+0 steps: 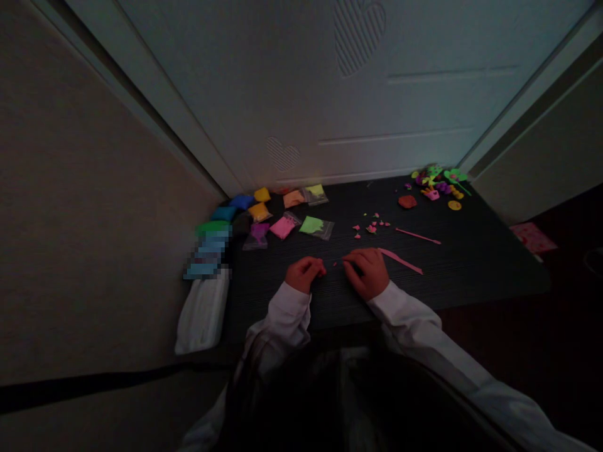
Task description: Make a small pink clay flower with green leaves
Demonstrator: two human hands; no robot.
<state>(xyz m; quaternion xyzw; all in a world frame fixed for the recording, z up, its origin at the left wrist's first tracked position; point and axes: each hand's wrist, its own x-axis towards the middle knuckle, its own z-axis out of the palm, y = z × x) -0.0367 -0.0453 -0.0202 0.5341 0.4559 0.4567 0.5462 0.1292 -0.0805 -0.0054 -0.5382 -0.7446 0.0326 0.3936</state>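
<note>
Low over the dark table (282,307), my left hand (301,274) is closed, with a reddish bit at its fingertips that I cannot make out clearly. Facing it, my right hand (368,273) has its fingers bent and thumb and forefinger pinched; what they hold, if anything, is too small to tell. A tiny pink piece (335,263) lies on the table between the two. Beside my right hand rests a pink plastic knife (404,261), and a thin pink modelling tool (418,236) lies beyond it. Several small pink-and-green shapes (372,229) are scattered ahead of the right hand.
Bags of coloured clay, including a pink bag (283,226) and a light green bag (313,225), spread over the back left. A white packet (203,314) lies at the left edge. At the back right are a red lump (407,201) and colourful flower shapes (455,176). A white panel (282,94) rises behind.
</note>
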